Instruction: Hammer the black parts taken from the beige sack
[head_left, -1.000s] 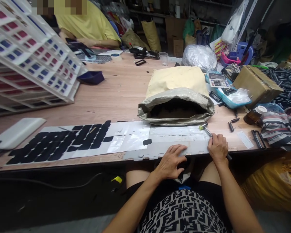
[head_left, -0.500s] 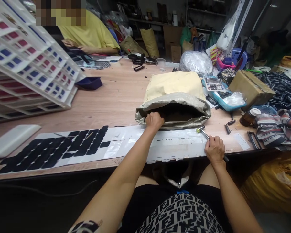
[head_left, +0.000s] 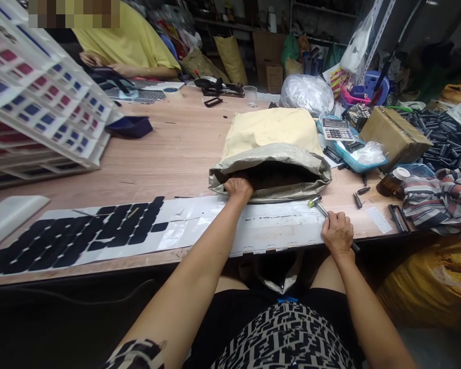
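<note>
A cream woven sack [head_left: 271,128] lies on its side on the table, its dark mouth facing me. My left hand [head_left: 239,188] reaches into the left corner of that mouth; its fingers are hidden inside. My right hand [head_left: 338,231] is closed around a small hammer [head_left: 321,207] with a metal shaft and a yellow-green tip, at the table's front edge. Beneath the hammer head, a white board [head_left: 284,228] lies in front of the sack. Rows of flat black rounded pieces [head_left: 61,233] cover the white sheet to the left.
A white plastic rack [head_left: 42,97] stands at the left beside a dark blue tray [head_left: 132,127]. Right of the sack are a calculator [head_left: 336,129], a blue basket [head_left: 363,164], a cardboard box [head_left: 395,137] and a brown bottle [head_left: 391,184]. Across the table sits a person in yellow [head_left: 126,41].
My left hand has gone deeper into the sack's mouth, so its fingers no longer show. The right hand still grips the hammer in about the same place. The view has shifted slightly.
</note>
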`<state>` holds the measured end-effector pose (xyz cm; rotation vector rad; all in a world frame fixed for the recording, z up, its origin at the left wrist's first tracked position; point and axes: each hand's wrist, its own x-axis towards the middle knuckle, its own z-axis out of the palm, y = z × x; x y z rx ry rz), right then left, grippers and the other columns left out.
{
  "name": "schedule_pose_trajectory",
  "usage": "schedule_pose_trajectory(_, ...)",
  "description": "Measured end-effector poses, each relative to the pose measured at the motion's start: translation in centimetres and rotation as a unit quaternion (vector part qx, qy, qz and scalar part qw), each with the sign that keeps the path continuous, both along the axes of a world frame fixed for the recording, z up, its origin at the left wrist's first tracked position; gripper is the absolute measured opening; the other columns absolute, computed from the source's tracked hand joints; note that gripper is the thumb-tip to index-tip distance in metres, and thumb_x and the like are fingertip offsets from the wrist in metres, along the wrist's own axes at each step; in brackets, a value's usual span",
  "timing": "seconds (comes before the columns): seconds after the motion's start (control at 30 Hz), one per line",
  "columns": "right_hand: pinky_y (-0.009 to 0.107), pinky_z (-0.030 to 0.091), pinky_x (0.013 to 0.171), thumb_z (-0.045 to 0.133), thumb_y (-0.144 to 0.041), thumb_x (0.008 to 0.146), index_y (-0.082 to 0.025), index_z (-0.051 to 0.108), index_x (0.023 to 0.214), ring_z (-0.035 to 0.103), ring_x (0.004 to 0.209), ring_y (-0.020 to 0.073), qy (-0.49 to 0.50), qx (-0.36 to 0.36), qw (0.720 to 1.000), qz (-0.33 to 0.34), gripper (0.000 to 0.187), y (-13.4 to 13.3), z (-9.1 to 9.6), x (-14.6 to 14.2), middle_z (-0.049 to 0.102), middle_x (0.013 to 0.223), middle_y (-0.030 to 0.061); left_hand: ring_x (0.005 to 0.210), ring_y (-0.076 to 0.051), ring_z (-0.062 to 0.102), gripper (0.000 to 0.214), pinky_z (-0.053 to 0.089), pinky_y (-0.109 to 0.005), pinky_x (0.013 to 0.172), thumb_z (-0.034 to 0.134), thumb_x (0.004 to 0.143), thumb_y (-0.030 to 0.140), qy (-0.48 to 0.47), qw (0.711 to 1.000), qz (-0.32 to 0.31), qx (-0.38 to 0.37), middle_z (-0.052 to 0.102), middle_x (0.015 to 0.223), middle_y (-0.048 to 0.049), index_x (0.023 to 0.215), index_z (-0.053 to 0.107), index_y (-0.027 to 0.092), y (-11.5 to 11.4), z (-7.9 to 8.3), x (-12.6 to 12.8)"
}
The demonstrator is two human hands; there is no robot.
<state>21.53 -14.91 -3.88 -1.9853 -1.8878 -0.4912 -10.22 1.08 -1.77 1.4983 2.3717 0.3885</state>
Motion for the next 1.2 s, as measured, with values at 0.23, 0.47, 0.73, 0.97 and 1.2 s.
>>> schedule_pose_trajectory(0.23,0.035,0.029,0.07,0.05,-0.026,0.093,-0.019,0.067,0.111,0.044,0.086,0.0239,0.01,-0.008,1.0,0.002,0.025,-0.1,-0.1,0.0,0.057,0.097,0.0099,0.105,-0.028,0.06,0.031,0.046,-0.036,0.088,0.049,0.098,0.039,-0.006,0.956,-0.184,0.23,0.065,0.112,-0.0117,0.115,0.067,0.02,-7.0,0.3,2.8)
schedule_pose_trajectory(0.47,0.035,0.03,0.07,0.052,-0.026,0.093,-0.02,0.069,0.11,0.044,0.085,0.0236,0.003,0.001,1.0,0.003,0.025,-0.1,0.1,0.0,0.058,0.096,0.0098,0.099,-0.026,0.056,0.019,0.044,-0.038,0.088,0.059,0.095,0.033,-0.056,0.921,-0.325,0.207,0.064,0.101,-0.0074,0.108,0.069,0.023,-11.1,-3.1,7.3)
schedule_pose_trajectory(0.73,0.034,0.038,0.073,0.049,-0.024,0.097,-0.02,0.069,0.123,0.051,0.085,0.0235,0.041,-0.027,0.998,0.04,0.033,0.0,0.1,1.0,0.063,0.095,0.0098,0.092,-0.022,0.057,0.022,0.042,-0.036,0.087,0.068,0.089,0.033,-0.125,0.919,-0.318,0.199,0.066,0.097,-0.0037,0.108,0.071,0.024,-9.6,-3.8,7.1)
schedule_pose_trajectory(0.97,0.034,0.053,0.084,0.041,-0.028,0.101,-0.019,0.066,0.129,0.065,0.097,0.0223,0.263,0.001,0.953,0.15,0.038,-0.9,1.8,-1.1,0.07,0.106,0.0105,0.094,-0.021,0.057,0.019,0.039,-0.037,0.087,0.07,0.089,0.033,-0.131,0.916,-0.327,0.19,0.067,0.099,-0.0016,0.105,0.071,0.026,-8.8,-4.0,7.5)
schedule_pose_trajectory(1.2,0.033,0.055,0.085,0.042,-0.027,0.103,-0.019,0.067,0.127,0.067,0.097,0.0214,0.251,-0.003,0.944,0.215,0.036,-1.9,2.6,-3.2,0.071,0.104,0.0103,0.094,-0.021,0.056,0.02,0.039,-0.036,0.084,0.065,0.093,0.034,-0.108,0.916,-0.332,0.195,0.064,0.101,-0.0029,0.109,0.073,0.026,-9.0,-3.8,7.5)
